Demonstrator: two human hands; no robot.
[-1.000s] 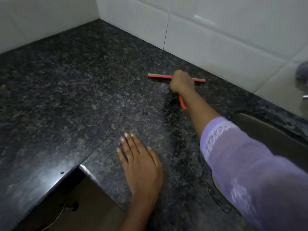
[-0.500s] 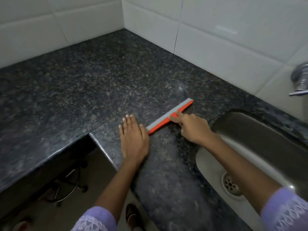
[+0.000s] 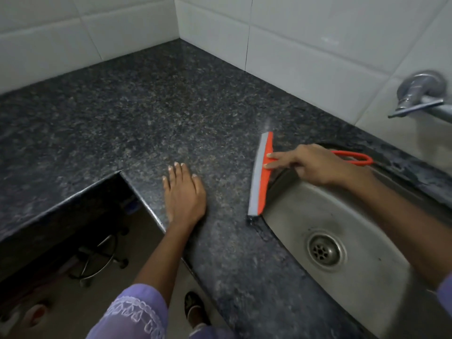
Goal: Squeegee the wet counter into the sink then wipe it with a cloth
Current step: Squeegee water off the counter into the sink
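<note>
Squeegee (image 3: 259,174) now at sink (image 3: 288,217) edge, right hand (image 3: 309,165) gripping; left hand (image 3: 184,195) flat

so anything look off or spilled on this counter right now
Nothing stands out. The squeegee sits at the sink edge under the right hand, with a small dark wet patch at its near end. The left hand rests flat on the counter.

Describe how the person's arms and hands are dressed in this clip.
Both hands are bare: left hand, right hand, no gloves, rings or watch visible. Forearms are uncovered. Each arm has a pushed-up lilac sleeve with white lace-like embroidered trim near the cuff.
</note>
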